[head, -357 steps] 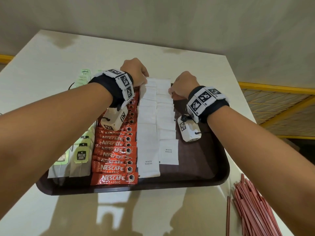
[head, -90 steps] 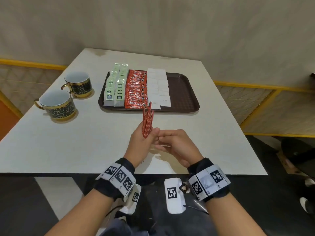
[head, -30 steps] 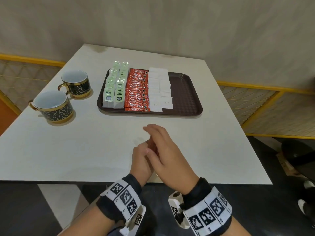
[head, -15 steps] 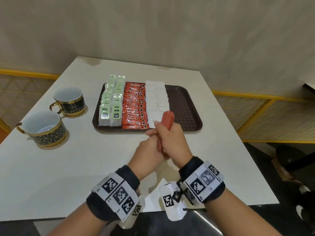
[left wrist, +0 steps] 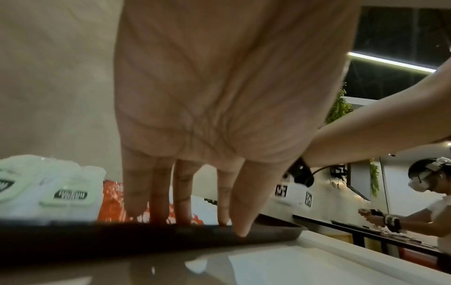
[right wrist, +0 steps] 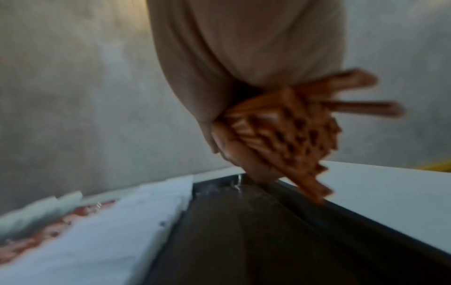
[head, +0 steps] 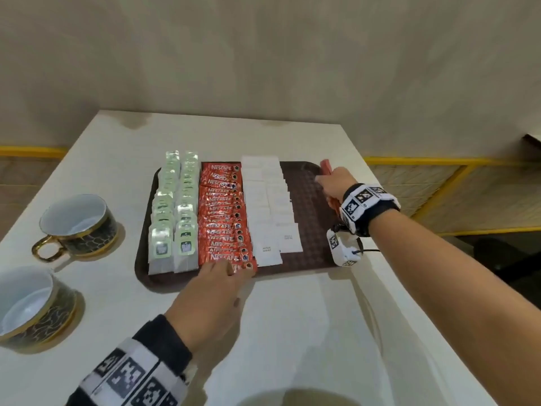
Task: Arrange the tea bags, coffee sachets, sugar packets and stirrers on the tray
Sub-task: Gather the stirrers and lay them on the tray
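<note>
Both hands have left the near edge: right hand (head: 333, 183) is now gripping the stirrers (right wrist: 288, 135) over the tray (head: 310, 218)'s bare right side; left hand (head: 210, 300), fingers flat, is steadying the sachets (head: 224, 212). Best lowering them parallel beside the sugar (head: 272, 206), releasing low.
</note>
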The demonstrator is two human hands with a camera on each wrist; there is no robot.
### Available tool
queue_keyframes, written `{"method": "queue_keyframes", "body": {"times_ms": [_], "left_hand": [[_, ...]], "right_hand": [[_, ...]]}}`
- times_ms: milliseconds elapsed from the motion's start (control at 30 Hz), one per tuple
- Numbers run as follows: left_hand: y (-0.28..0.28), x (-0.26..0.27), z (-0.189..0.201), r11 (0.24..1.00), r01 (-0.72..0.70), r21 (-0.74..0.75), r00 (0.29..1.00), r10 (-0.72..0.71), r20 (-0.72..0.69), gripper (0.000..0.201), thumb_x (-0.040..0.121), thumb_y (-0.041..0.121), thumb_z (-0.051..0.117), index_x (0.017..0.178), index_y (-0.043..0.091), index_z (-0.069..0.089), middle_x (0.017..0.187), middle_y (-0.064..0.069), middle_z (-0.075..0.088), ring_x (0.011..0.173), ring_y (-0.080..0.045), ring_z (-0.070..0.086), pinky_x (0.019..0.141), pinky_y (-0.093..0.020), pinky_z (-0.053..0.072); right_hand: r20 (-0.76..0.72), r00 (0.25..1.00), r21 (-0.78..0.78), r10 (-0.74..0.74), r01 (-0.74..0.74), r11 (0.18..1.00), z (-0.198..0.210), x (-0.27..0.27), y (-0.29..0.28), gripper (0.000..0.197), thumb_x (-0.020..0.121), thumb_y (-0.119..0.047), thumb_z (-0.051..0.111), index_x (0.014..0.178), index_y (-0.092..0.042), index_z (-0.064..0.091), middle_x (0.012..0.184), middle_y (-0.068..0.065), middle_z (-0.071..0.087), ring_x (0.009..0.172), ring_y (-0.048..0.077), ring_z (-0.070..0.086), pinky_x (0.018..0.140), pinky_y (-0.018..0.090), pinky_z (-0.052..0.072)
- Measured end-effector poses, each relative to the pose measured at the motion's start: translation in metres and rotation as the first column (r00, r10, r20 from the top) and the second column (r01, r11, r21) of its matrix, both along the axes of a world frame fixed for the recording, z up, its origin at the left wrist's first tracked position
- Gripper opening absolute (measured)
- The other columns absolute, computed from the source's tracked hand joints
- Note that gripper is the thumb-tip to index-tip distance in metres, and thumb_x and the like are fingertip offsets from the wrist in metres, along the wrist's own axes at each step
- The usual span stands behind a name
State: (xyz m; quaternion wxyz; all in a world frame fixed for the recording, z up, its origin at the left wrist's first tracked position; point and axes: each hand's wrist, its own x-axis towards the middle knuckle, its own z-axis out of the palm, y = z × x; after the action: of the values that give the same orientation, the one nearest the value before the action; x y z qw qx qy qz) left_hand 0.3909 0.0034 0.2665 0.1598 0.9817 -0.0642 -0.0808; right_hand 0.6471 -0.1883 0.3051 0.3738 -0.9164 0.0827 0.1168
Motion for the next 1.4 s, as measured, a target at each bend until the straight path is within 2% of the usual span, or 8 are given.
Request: {"method": "queue_keyframes", "body": {"times_ms": [167,333,400,533,867,1067,1167,1400], "left_hand": [[0.004,0.004,-0.004,1.000,-0.020,-0.002,0.999,0.020,0.040,0.050,0.098,0.019,0.050,0.143,0.039,0.039,0.129,0.007,0.048,0.117,-0.017,0.048,0.093,-0.026,0.044],[0.014,-0.001,-0.016,1.000,-0.010,-0.008,0.999,0.011,0.039,0.069,0.050,0.015,0.095,0.111,0.034,0.068,0.092,0.009,0.064,0.073,-0.014,0.065,0.055,-0.023,0.054],[0.015,-0.002,-0.017,0.999,-0.002,-0.035,0.998,0.004,0.063,0.072,0.052,0.013,0.093,0.115,0.034,0.065,0.095,0.010,0.063,0.076,-0.014,0.063,0.056,-0.026,0.054],[0.016,-0.006,-0.022,0.999,0.007,-0.042,0.996,-0.003,0.094,0.076,0.053,0.010,0.092,0.118,0.033,0.061,0.095,0.009,0.062,0.077,-0.016,0.063,0.056,-0.027,0.055],[0.015,-0.010,-0.023,0.999,0.002,-0.037,0.988,0.004,0.157,0.082,0.043,0.015,0.097,0.116,0.030,0.062,0.097,0.009,0.063,0.076,-0.016,0.063,0.056,-0.024,0.052],[0.014,-0.012,-0.026,0.998,-0.002,-0.064,0.983,0.013,0.185,0.079,0.049,0.015,0.095,0.118,0.031,0.060,0.100,0.010,0.062,0.081,-0.015,0.062,0.059,-0.025,0.052],[0.014,-0.011,-0.028,0.998,0.000,-0.058,0.978,0.013,0.210,0.078,0.045,0.016,0.097,0.114,0.030,0.063,0.099,0.008,0.064,0.079,-0.017,0.064,0.060,-0.026,0.053],[0.014,-0.009,-0.029,0.999,0.005,-0.039,0.970,0.005,0.242,0.076,0.038,0.012,0.098,0.107,0.025,0.071,0.095,0.004,0.067,0.074,-0.021,0.067,0.057,-0.028,0.054]], "right_hand": [[-0.160,0.959,-0.369,0.235,-0.279,0.886,-0.016,0.029,0.001,0.018,0.098,-0.019,0.052,0.107,-0.003,0.055,0.104,0.021,0.056,0.097,0.031,0.058,0.086,0.040,0.046],[-0.238,0.924,-0.468,0.299,-0.379,0.798,-0.020,0.037,0.004,0.024,0.099,-0.019,0.050,0.105,0.001,0.061,0.121,0.021,0.062,0.110,0.039,0.061,0.089,0.039,0.048],[-0.222,0.920,-0.522,0.324,-0.393,0.757,-0.020,0.040,0.004,0.031,0.098,-0.024,0.054,0.118,-0.001,0.060,0.122,0.018,0.062,0.112,0.036,0.060,0.088,0.037,0.046],[-0.222,0.915,-0.609,0.336,-0.399,0.685,-0.014,0.040,0.005,0.031,0.086,-0.026,0.070,0.109,-0.007,0.061,0.120,0.015,0.064,0.103,0.032,0.062,0.085,0.035,0.050],[-0.222,0.910,-0.438,0.350,-0.414,0.798,0.005,0.039,-0.006,0.059,0.073,-0.027,0.084,0.118,-0.001,0.055,0.116,0.017,0.063,0.104,0.032,0.062,0.091,0.047,0.055],[-0.340,0.681,-0.600,0.649,-0.688,0.408,-0.007,0.009,-0.022,0.120,0.060,-0.037,0.090,0.152,-0.019,0.015,0.148,0.016,0.026,0.129,0.036,0.041,0.105,0.047,0.043],[-0.301,0.601,-0.619,0.740,-0.714,0.328,-0.013,0.005,-0.023,0.100,0.067,-0.032,0.087,0.147,-0.025,0.029,0.142,0.012,0.031,0.126,0.032,0.040,0.102,0.046,0.044],[-0.244,0.577,-0.559,0.779,-0.740,0.374,-0.016,0.011,-0.020,0.056,0.081,-0.018,0.076,0.131,-0.024,0.052,0.120,0.003,0.041,0.112,0.026,0.048,0.095,0.034,0.044]]}}
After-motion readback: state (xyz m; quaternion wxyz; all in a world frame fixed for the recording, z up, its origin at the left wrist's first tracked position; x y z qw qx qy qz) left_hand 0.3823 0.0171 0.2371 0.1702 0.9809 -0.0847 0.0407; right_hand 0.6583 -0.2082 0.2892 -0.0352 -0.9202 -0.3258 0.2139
